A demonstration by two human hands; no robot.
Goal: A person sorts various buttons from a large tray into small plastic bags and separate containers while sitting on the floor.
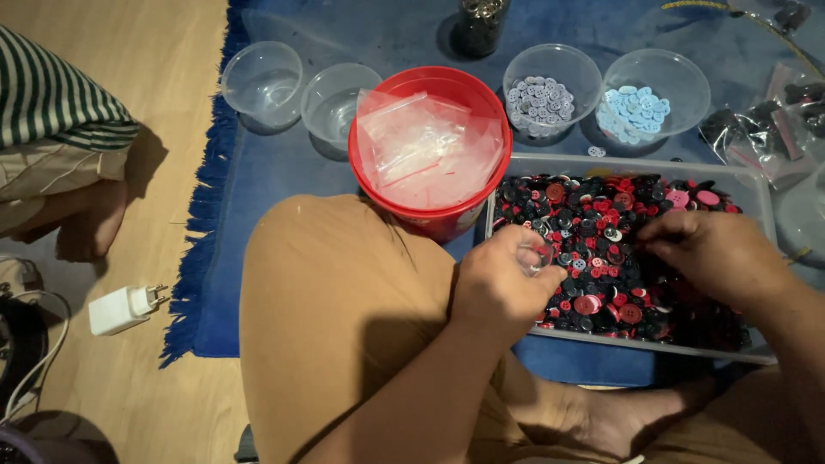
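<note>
Lying w/ long axis left-right, button tray [507, 193]; left hand [503, 283] grip pinches small clear cup [540, 256], right hand [718, 253] grip unclear.

- My one camera sits on the head, looking steeply down and forward over the lap.
- It is close to the button tray [756, 185] on the blue rug [284, 172].

Clear zip bags with red seal strips [427, 148] piled in red bucket [430, 215], top centre. More clear bags (dark contents) [756, 129] at right edge.
</note>
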